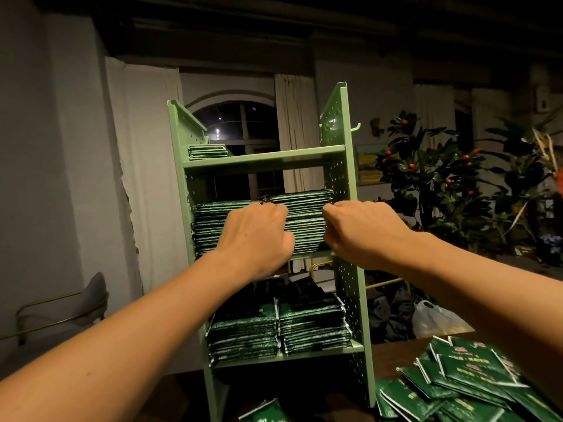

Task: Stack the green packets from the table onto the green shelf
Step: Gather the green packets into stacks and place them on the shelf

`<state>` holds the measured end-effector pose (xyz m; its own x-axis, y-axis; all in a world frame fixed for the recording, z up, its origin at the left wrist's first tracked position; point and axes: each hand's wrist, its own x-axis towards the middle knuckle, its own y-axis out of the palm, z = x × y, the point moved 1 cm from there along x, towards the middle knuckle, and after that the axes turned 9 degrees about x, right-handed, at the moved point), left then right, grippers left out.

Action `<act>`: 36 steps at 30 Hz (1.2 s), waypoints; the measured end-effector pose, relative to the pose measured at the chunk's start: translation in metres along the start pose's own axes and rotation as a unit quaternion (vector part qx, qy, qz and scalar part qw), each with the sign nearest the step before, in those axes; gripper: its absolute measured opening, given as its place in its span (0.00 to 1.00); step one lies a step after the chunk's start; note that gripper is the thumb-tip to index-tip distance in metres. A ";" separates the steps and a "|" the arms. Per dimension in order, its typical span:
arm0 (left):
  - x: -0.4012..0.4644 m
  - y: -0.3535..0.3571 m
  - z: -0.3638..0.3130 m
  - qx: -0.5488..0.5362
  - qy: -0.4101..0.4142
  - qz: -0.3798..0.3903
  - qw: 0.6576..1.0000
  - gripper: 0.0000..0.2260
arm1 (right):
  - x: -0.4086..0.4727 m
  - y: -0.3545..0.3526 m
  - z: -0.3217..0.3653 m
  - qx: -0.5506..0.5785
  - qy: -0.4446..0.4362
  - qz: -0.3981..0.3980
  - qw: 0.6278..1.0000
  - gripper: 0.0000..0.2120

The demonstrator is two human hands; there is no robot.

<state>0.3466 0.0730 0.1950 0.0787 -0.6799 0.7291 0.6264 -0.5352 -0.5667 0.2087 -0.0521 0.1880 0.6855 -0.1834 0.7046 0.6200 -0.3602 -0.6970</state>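
I am holding both hands at the centre of the frame, against the middle tier of the green shelf (341,184). My left grip (259,236) is curling its fingers over the top front edge of the packet stacks (304,220) there. My right grip (362,233) is curling in at the right end of the same stacks, but its fingertips are hidden, so I cannot tell whether it is pinching packets or only pressing them.

The risk, as I judge it, is the right-hand stack standing higher than the left one. An uneven push could be sliding top packets backward off the open rear, or fanning them forward.

Just outward, below the grips, two more stacks are filling the lower tier (280,327). A thin pile is lying on the top tier, upper left. The loose packets (466,379) yet to be shelved are lying on the bench (396,357) at lower right, well apart from both grips.
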 end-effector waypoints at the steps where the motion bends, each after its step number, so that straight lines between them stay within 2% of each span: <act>1: -0.003 -0.002 0.001 0.000 0.002 0.003 1.000 0.07 | -0.002 -0.001 0.001 0.001 -0.001 0.010 1.000 0.08; 12: -0.083 -0.040 0.016 -0.034 -0.012 0.039 0.999 0.07 | -0.066 -0.034 0.048 0.034 -0.017 0.078 0.996 0.10; 19: -0.158 -0.045 -0.002 -0.094 0.027 0.123 0.988 0.09 | -0.127 -0.038 0.070 0.089 -0.001 0.161 0.983 0.05; 23: -0.199 -0.034 -0.014 -0.125 0.030 0.159 0.979 0.08 | -0.163 -0.020 0.087 0.113 0.007 0.194 0.975 0.06; 27: -0.240 -0.010 -0.022 -0.129 0.014 0.222 0.966 0.07 | -0.189 0.015 0.108 0.151 0.028 0.255 0.955 0.10; 29: -0.259 0.006 -0.021 -0.124 0.003 0.258 0.958 0.08 | -0.199 0.036 0.119 0.164 0.057 0.293 0.940 0.15; 33: -0.296 0.039 -0.019 -0.135 -0.025 0.301 0.944 0.16 | -0.213 0.078 0.138 0.190 0.110 0.342 0.914 0.30; 36: -0.312 0.063 -0.018 -0.126 -0.049 0.324 0.936 0.20 | -0.213 0.110 0.148 0.203 0.149 0.343 0.905 0.34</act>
<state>0.3471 0.2421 -0.0748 0.4574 -0.8603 0.2251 0.2203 -0.1357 -0.9660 0.1872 0.0833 -0.0583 0.8663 -0.4971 0.0491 0.2178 0.2874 -0.9327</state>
